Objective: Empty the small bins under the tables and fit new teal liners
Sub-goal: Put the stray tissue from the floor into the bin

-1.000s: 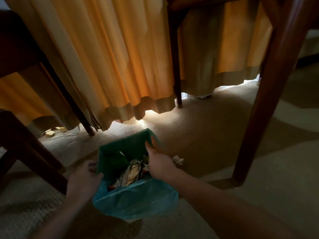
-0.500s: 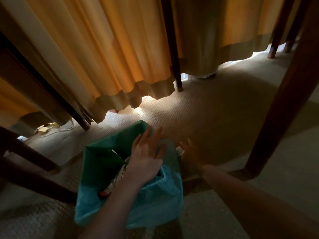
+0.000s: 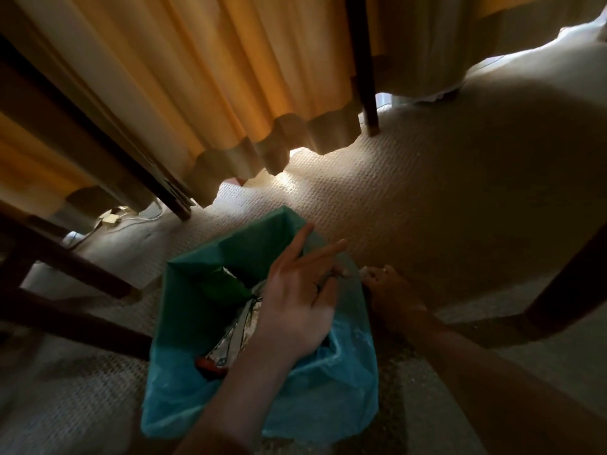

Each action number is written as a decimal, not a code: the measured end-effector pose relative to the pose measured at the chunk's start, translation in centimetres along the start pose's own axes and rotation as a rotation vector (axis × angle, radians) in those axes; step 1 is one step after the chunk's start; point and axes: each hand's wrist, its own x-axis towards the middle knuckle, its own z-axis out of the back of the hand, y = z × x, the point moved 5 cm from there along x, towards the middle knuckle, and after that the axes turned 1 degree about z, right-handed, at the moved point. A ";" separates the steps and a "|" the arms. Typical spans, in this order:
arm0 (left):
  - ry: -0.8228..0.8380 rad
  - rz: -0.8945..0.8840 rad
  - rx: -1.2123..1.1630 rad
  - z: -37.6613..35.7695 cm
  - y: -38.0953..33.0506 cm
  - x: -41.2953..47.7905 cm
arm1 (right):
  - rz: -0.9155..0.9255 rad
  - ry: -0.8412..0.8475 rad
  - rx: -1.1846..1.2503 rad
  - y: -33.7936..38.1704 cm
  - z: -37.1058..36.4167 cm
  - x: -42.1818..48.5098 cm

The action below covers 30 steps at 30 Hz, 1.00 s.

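Small bin w/ its teal liner sits on the carpet under a table, between dark wood legs, curtain hem just behind. Left hand lies over the bin's right rim, palm up-ish, fingers spread and loose, not pinching anything; it rests on the liner's bunched overhang. Right hand is down on the carpet just beside the bin's right side, fingers curled around a small white scrap, prob. crumpled paper, though it's dim and the grip is hard to read. Inside: foil-like wrappers, something green, something red, approx half full. Judging by looks, the liner is thin, soft, slippery film, light load, so it'll tear or slide if pulled by one edge. Best hold: gather the overhang at all rim sides into one neck, lift straight up. The bin itself looks stiff and light; may lift w/ the bag unless held down.
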 end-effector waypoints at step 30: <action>-0.239 0.390 -0.066 14.2 4.4 -6.0 | 0.256 -0.161 0.039 22.0 24.7 -11.9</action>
